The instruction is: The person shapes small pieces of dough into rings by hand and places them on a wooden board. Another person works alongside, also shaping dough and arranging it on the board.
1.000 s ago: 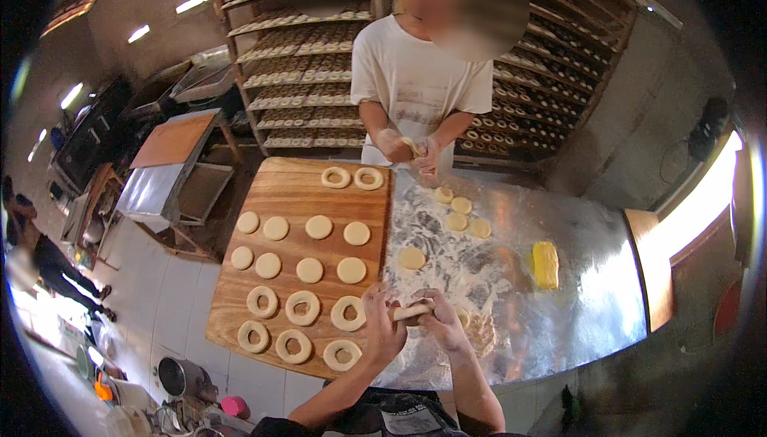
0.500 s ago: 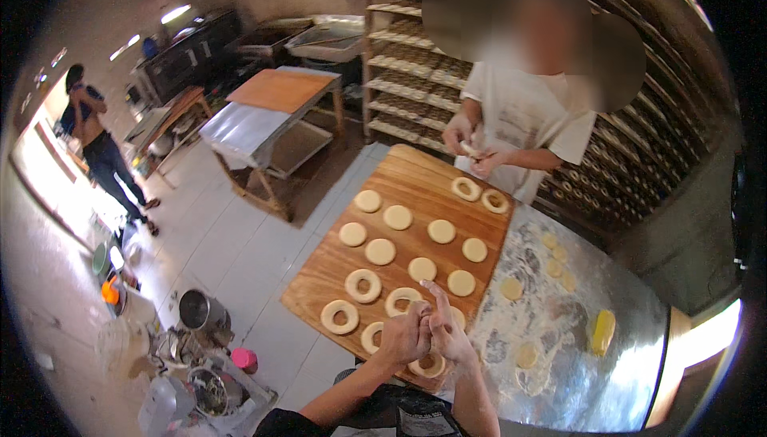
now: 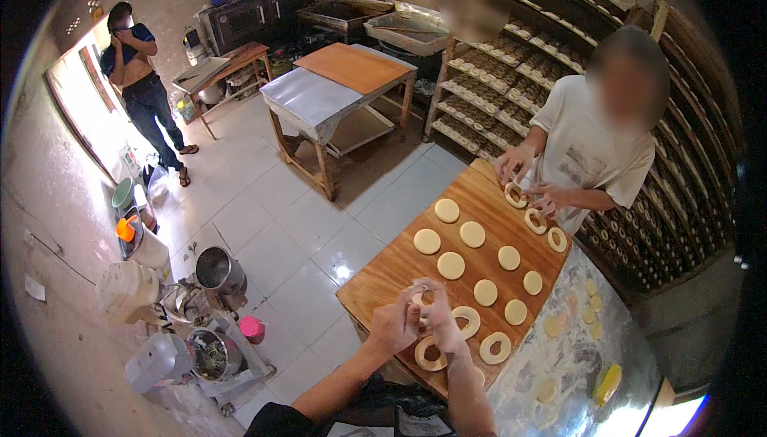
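Over the near left part of a wooden board [image 3: 379, 277], my left hand [image 3: 395, 325] and my right hand [image 3: 439, 321] are close together, fingers closed around a pale dough ring [image 3: 426, 297]. The fingers hide much of that ring. Right below and beside my hands lie dough rings, among them one ring [image 3: 466, 323], another [image 3: 431, 354] and a third [image 3: 495, 347]. Farther up the board are several flat, uncut dough rounds [image 3: 472, 235]. Flour whitens my right hand.
Across the board a co-worker [image 3: 599, 133] handles dough rings [image 3: 535, 220]. To the right is a floured metal table [image 3: 519, 373] with small dough discs [image 3: 591, 287] and a yellow object [image 3: 608, 384]. Shelves of rings [image 3: 495, 77] stand behind; another person [image 3: 140, 85] is by the doorway. Pots [image 3: 220, 269] crowd the left.
My view has swung left, so the board appears farther right. My hands now hold a ring up over the board's left side. The co-worker's hands have come down to the rings at the far edge.
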`<state>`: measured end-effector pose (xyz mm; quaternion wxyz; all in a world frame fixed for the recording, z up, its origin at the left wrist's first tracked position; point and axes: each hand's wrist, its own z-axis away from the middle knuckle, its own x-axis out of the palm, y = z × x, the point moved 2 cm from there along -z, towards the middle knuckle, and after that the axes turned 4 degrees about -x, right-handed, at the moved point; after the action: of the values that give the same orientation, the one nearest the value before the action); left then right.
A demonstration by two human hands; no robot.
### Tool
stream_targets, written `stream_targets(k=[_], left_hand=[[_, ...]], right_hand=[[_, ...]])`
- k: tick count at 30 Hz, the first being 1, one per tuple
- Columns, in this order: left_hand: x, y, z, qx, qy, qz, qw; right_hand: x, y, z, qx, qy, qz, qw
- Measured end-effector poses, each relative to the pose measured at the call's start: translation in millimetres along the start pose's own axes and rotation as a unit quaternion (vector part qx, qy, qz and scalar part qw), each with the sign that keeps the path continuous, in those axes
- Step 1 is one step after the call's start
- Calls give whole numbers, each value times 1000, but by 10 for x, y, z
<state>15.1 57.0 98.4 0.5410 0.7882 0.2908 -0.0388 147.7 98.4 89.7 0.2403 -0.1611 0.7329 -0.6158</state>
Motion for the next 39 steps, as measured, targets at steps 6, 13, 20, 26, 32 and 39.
stream_targets(k=[6, 13, 20, 26, 32, 39], left_hand=[[-155, -236, -53, -46, -32, -49, 997], [-254, -353, -208, -49, -22, -75, 996], [-473, -426, -316, -240, -45, 3, 970], [-567, -792, -495, -263, 30, -229, 937], [-826, -933, -239, -287, -133, -331, 889], [-713, -702, -237, -229, -115, -325, 910]], right_hand=[[111, 213, -235, 117, -15, -12, 993], [211, 172, -559, -10, -11, -53, 998], [247, 131, -806, 236, -12, -261, 936], [474, 293, -1122, 229, 5, 202, 952], [620, 270, -1041, 155, -120, 400, 895], [514, 107, -758, 57, -75, 370, 924]])
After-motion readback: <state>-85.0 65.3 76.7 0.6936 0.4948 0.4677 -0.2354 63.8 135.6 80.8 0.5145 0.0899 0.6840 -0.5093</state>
